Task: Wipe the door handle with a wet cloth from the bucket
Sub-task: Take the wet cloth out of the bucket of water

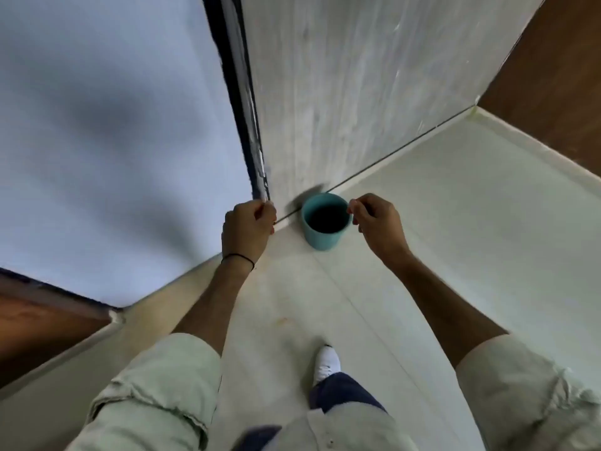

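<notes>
Hands: both out in front over the floor, L hand at 9 o'clock of the bucket, R hand at 3 o'clock of it.
Bucket: teal bucket upright on the floor, tucked in the corner just below the pale grained panel; inside reads dark — can't tell if water or a cloth is in it.
Cloth: none made out in either hand or on the floor.
Door handle: not in view.
Surroundings: blue-white wall fills 9–11 o'clock; dark vertical strip w/ white streaks runs between wall and panel. Brown surface at 1–2 o'clock, another brown patch at 8 o'clock. White shoe at 6 o'clock of the bucket, dark trouser leg behind it.
In the way: nothing lies between the hands and the bucket; panel and wall box it in on the far side.
L hand: curled nearly closed, knuckles up, fingertips at the foot of the dark strip — contact unclear. Thin black band on the wrist.
R hand: thumb and forefinger pinched together just at the bucket rim; other fingers loosely bent. Whether it grips a thin bail or just touches the rim — can't tell.
Sleeves: light rolled sleeves on both forearms.
</notes>
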Action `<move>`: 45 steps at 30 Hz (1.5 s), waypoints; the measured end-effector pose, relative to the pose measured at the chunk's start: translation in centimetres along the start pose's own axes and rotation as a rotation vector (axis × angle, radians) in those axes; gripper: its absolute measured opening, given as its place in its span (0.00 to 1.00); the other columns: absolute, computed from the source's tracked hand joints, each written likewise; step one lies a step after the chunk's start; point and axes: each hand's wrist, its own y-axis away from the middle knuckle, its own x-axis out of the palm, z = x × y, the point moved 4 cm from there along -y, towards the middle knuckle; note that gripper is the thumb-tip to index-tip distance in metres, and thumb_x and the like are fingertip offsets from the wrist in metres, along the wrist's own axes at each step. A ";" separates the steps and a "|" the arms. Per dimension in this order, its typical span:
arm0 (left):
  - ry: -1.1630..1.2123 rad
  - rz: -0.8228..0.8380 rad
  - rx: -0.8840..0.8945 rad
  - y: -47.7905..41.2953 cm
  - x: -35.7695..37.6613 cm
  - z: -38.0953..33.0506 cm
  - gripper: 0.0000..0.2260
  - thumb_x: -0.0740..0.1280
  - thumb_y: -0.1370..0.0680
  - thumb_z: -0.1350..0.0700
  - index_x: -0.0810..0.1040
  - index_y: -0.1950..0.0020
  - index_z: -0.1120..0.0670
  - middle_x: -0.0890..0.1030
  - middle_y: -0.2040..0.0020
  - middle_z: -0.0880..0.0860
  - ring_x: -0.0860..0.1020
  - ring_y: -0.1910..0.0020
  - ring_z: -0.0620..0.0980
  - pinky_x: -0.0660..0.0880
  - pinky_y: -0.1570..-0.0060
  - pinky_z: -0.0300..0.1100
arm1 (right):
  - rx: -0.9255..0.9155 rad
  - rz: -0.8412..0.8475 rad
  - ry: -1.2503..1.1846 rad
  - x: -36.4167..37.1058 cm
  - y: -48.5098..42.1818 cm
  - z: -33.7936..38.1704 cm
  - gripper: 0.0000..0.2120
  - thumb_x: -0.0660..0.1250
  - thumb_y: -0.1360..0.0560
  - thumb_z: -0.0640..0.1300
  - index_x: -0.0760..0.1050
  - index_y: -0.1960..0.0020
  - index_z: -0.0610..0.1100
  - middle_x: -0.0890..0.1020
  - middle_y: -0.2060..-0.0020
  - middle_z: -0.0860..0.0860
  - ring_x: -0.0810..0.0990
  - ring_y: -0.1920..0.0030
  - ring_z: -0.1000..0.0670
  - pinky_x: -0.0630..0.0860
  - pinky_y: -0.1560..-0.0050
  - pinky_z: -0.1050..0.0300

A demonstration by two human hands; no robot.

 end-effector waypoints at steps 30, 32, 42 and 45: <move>-0.374 0.607 -0.140 -40.5 40.2 17.3 0.09 0.63 0.23 0.50 0.77 0.57 0.54 0.82 0.62 0.52 0.80 0.60 0.58 0.79 0.60 0.50 | 0.597 0.373 0.269 16.4 -43.0 -33.7 0.12 0.61 0.23 0.37 0.78 0.44 0.48 0.81 0.51 0.48 0.77 0.59 0.47 0.71 0.57 0.60; -0.383 0.611 -0.128 -41.1 43.7 21.1 0.06 0.64 0.23 0.51 0.79 0.55 0.52 0.83 0.59 0.51 0.80 0.58 0.56 0.79 0.58 0.49 | 0.615 0.414 0.278 19.2 -44.2 -39.0 0.13 0.61 0.23 0.37 0.78 0.41 0.45 0.80 0.51 0.47 0.76 0.59 0.47 0.70 0.58 0.60; -0.531 0.455 0.099 -40.4 56.7 37.9 0.31 0.63 0.26 0.54 0.61 0.23 0.57 0.60 0.23 0.58 0.65 0.27 0.59 0.71 0.36 0.55 | 0.545 0.687 0.576 35.4 -47.3 -63.8 0.26 0.65 0.22 0.46 0.64 0.26 0.44 0.68 0.30 0.37 0.71 0.33 0.32 0.69 0.33 0.44; -0.510 0.423 0.124 -39.6 58.4 40.3 0.33 0.60 0.24 0.58 0.53 0.20 0.57 0.49 0.19 0.57 0.59 0.22 0.56 0.70 0.35 0.51 | 0.514 0.782 0.682 39.1 -48.0 -69.1 0.37 0.66 0.21 0.50 0.49 0.19 0.50 0.50 0.21 0.36 0.53 0.23 0.30 0.54 0.24 0.41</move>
